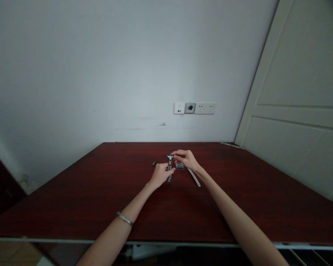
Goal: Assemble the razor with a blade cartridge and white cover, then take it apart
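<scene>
My left hand (160, 175) is closed round the handle of a razor (170, 164), which stands upright with its head at the top. The fingers of my right hand (186, 159) pinch the right end of the razor's head. Just behind and below that hand lies a small clear case (179, 166) with dark contents, probably blades. A white stick-like handle (194, 178) lies on the table under my right wrist, its far end hidden. Left of the razor sits a small dark green piece (154, 163), too small to name.
The dark red wooden table (100, 199) reaches back to a pale wall (100, 74). Sockets and switches (205, 108) are set in the wall. At the right stands a white panelled door (299, 92). A thin flat strip (231, 145) lies at the table's far right corner.
</scene>
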Demonstrator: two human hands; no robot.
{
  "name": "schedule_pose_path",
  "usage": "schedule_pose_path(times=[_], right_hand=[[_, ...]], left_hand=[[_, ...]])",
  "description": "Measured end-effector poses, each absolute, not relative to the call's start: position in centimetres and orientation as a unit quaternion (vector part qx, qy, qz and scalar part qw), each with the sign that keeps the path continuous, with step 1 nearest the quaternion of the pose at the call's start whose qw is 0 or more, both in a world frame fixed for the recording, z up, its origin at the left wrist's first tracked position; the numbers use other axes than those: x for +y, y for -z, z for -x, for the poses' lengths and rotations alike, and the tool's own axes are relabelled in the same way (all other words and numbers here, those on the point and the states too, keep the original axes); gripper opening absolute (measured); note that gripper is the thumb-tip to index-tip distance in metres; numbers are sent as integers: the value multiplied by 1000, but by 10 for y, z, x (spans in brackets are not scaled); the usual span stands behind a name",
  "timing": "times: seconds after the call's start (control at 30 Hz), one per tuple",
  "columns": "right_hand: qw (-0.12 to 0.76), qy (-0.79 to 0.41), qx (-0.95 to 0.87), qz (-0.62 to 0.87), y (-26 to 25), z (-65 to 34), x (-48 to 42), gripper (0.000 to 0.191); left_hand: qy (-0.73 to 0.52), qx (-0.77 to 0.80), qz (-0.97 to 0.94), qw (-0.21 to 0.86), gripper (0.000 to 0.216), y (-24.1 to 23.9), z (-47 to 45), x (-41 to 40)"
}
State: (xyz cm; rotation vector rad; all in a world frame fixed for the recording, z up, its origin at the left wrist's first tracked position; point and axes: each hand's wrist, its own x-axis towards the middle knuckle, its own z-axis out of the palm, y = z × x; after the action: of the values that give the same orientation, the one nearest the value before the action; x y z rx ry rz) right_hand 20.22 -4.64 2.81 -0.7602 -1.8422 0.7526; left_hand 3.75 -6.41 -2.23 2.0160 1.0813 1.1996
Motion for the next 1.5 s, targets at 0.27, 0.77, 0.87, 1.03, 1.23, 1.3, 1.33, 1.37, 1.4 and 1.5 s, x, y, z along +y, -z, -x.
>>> schedule_pose_path(times=[0.27, 0.77, 0.87, 1.03, 1.23, 1.3, 1.33, 1.37, 1.4, 1.5], right_hand=[[486, -302, -761, 305, -26, -202, -45, 25], [490, -259, -777, 297, -29, -200, -51, 20], [488, -251, -779, 303, -27, -200, -49, 20], [491, -264, -766, 319, -22, -199, -46, 26], [513, -301, -722, 353, -22, -201, -45, 41], [530, -322, -692, 369, -24, -203, -45, 44], [537, -328, -678, 379, -25, -204, -46, 44], [542, -329, -667, 391, -27, -205, -46, 43], [544, -324, -660, 404, -28, -206, -46, 42], [510, -281, -682, 443, -29, -204, -48, 38]], left_hand=[[-445, 409, -744, 286, 28, 24, -37, -63], [-444, 419, -730, 307, 28, 22, -39, -64], [-434, 426, -733, 306, 27, 21, -37, -63], [-417, 418, -745, 312, 29, 18, -30, -60], [-431, 406, -732, 338, 27, 15, -28, -58], [-452, 400, -722, 339, 29, 14, -28, -56], [-466, 398, -712, 342, 29, 13, -27, -54], [-482, 396, -701, 346, 29, 12, -27, -51], [-497, 395, -688, 352, 28, 11, -26, -49], [-537, 385, -644, 386, 28, 7, -20, -40]])
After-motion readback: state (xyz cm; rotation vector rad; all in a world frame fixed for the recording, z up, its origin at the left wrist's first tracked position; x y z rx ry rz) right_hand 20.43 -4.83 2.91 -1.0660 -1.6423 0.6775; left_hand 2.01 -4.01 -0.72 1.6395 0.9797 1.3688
